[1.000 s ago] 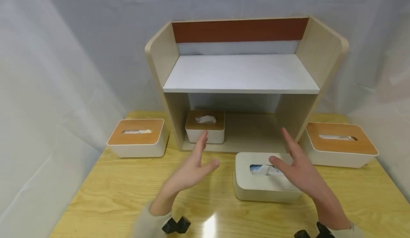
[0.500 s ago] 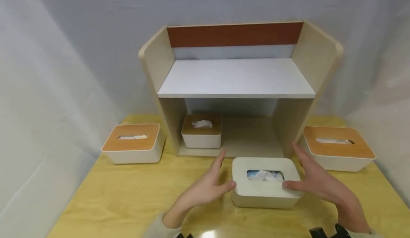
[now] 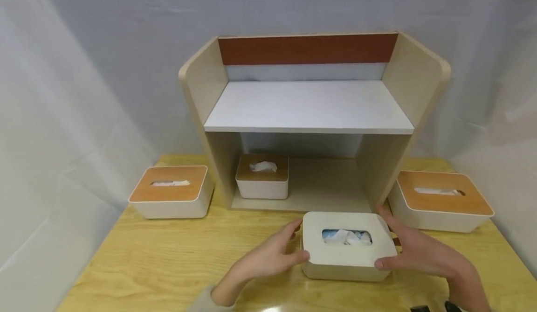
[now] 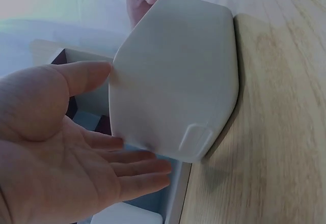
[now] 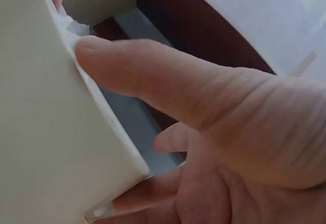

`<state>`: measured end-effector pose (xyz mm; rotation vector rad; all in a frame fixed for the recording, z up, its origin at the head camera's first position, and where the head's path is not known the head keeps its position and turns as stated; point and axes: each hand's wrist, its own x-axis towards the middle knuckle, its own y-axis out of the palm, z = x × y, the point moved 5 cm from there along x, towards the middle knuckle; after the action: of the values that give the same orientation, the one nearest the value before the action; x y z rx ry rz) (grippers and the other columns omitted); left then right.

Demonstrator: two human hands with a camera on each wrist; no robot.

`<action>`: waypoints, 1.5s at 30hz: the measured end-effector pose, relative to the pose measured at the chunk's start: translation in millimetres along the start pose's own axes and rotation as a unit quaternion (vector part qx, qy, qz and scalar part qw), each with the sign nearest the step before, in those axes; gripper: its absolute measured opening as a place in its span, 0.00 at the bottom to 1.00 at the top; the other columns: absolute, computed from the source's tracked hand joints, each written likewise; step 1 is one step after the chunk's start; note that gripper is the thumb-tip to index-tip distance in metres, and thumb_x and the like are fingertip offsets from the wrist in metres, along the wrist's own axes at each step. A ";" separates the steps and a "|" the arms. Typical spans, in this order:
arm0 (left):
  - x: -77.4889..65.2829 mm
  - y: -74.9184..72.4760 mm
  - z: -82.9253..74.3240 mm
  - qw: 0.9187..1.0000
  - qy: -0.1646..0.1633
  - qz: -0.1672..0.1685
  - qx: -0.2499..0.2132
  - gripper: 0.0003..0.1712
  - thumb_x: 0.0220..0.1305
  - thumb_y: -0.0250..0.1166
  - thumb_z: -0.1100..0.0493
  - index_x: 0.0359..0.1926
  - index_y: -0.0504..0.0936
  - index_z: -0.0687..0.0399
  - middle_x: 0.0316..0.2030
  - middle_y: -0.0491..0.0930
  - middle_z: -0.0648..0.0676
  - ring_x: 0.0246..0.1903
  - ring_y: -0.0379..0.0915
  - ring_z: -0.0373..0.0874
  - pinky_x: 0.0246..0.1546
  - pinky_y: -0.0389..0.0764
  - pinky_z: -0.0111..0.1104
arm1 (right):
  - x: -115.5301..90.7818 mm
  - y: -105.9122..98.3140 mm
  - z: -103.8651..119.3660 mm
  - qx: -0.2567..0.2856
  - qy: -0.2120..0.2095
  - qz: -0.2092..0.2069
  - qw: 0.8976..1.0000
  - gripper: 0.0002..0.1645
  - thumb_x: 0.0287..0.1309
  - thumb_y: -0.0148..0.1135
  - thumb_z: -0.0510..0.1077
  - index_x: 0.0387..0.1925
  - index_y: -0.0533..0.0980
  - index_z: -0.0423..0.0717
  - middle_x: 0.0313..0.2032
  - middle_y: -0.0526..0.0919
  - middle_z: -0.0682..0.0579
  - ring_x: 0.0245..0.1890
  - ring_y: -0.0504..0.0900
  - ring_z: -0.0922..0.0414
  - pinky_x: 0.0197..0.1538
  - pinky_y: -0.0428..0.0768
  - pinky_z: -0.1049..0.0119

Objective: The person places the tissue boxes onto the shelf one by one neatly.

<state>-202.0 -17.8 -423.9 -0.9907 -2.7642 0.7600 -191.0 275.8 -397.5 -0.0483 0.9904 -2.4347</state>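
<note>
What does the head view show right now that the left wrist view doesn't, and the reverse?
Only the head view: the white tissue in the slot of the cream box, and the wood-coloured lids of the tissue boxes to either side of the shelf unit and inside it.

Only the left wrist view: a small rounded-rectangle mark low on the cream box's end wall.

Both: the cream box, left hand, right hand, part of the shelf unit and the wooden table.

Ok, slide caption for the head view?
Left hand and right hand flank a cream rectangular tissue box in front of a pale wooden shelf unit.
</note>
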 end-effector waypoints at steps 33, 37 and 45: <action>5.0 5.1 1.1 0.998 0.048 -0.028 -0.035 0.59 0.65 0.68 0.57 0.79 0.32 0.50 0.75 0.56 0.55 0.64 0.64 0.43 0.70 0.61 0.45 | 6.0 14.0 19.2 -0.006 -0.013 -0.048 0.999 0.75 0.50 0.76 0.57 0.78 0.32 0.39 0.77 0.35 0.34 0.73 0.44 0.36 0.56 0.42 0.94; 6.7 3.3 2.3 0.997 0.045 -0.047 -0.035 0.58 0.65 0.66 0.60 0.79 0.31 0.51 0.78 0.44 0.54 0.71 0.55 0.46 0.71 0.58 0.48 | 11.0 14.7 23.7 -0.024 -0.009 -0.075 0.997 0.75 0.49 0.77 0.52 0.78 0.32 0.40 0.77 0.36 0.33 0.73 0.45 0.36 0.56 0.41 0.93; 10.2 0.6 10.4 0.994 0.045 -0.082 -0.063 0.57 0.66 0.64 0.66 0.79 0.31 0.48 0.78 0.42 0.58 0.72 0.53 0.58 0.67 0.61 0.54 | 22.9 21.5 27.5 -0.030 0.016 -0.109 0.993 0.75 0.49 0.77 0.43 0.77 0.29 0.39 0.76 0.33 0.33 0.75 0.44 0.35 0.72 0.50 0.41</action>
<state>-212.4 -15.4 -433.9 -0.7841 -2.7998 0.5091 -195.5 234.3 -395.1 -0.1460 1.1248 -2.6080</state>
